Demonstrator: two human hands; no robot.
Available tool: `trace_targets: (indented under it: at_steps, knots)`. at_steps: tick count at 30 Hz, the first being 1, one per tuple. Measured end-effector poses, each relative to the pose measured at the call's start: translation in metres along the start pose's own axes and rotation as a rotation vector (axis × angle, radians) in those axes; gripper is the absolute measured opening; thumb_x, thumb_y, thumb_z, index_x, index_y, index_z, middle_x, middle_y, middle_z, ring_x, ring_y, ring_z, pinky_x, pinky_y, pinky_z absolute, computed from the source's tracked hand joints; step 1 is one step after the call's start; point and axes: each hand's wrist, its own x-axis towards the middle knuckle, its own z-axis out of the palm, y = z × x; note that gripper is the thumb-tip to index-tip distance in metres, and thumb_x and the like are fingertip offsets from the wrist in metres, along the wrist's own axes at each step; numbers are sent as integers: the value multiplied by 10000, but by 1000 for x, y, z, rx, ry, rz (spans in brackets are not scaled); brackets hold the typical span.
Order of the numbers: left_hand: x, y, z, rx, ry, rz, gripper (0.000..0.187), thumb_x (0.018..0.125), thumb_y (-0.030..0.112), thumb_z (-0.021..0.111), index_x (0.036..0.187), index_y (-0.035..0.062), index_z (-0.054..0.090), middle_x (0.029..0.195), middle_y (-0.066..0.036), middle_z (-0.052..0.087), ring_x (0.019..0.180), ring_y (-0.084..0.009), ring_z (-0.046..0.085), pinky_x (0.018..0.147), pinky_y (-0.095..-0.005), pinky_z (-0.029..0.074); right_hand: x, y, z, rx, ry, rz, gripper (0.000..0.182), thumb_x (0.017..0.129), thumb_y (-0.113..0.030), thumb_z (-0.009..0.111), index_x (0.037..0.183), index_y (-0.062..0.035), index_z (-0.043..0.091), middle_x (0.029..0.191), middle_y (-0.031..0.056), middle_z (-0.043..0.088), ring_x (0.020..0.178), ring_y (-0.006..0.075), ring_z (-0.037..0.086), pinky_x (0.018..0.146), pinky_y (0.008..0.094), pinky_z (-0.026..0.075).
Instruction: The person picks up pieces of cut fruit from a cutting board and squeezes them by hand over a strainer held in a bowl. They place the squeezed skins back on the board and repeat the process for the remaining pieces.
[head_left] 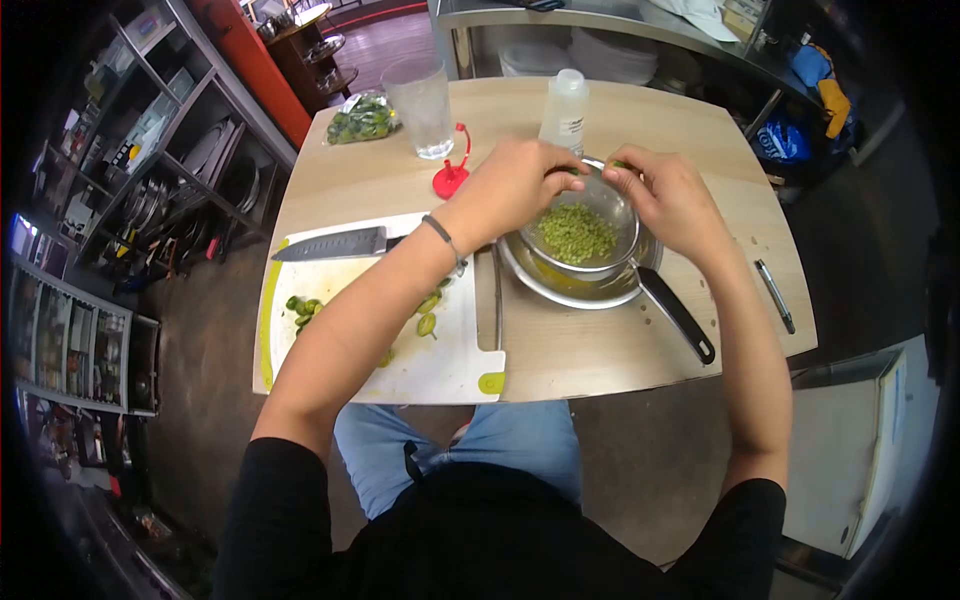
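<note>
Both hands are over the far rim of a strainer (pixel 636 235) that holds small green pieces (pixel 577 234) and rests in a metal bowl (pixel 560 292). My left hand (pixel 520 185) is pinched, with a bit of green at its fingertips. My right hand (pixel 665 195) is closed the same way, a small green piece showing between thumb and finger. Below my left forearm lies a white cutting board (pixel 440 365) with green halves (pixel 427 324) and darker green pieces (pixel 303 308). A knife (pixel 335 244) lies across the board's far part.
A clear plastic cup (pixel 420 110), a bag of green produce (pixel 362 120), a red cap with a spout (pixel 451 178) and a translucent bottle (pixel 566 108) stand or lie at the back. The strainer's black handle (pixel 676 315) points front right. A pen (pixel 775 296) lies near the right edge.
</note>
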Motion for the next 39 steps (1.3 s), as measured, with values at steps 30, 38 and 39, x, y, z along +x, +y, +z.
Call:
trace_targets:
  at_steps: [30,38,39]
  knots:
    - [-184,-57,-107,36,-54,-588,211,788,125,768,936,-17,719,803,-178,703,737,-241,692,717,-331,538,30,-110,167,-364,-292,-432,151,816,-194,681,886,-62,704,802,131,679,769,298,693,669,414,556]
    - [-202,-32,-97,168,-223,-491,238,763,215,764,924,48,713,842,-104,693,837,-292,668,750,-399,535,27,-114,177,-490,-301,-426,131,805,-103,586,822,-51,706,802,148,685,738,300,704,659,406,565]
    - [-202,-28,-95,169,-224,-489,238,763,215,764,924,48,713,842,-104,693,837,-292,668,750,-399,535,26,-115,177,-478,-315,-406,124,808,-108,600,832,-46,705,804,153,684,764,305,704,674,403,566]
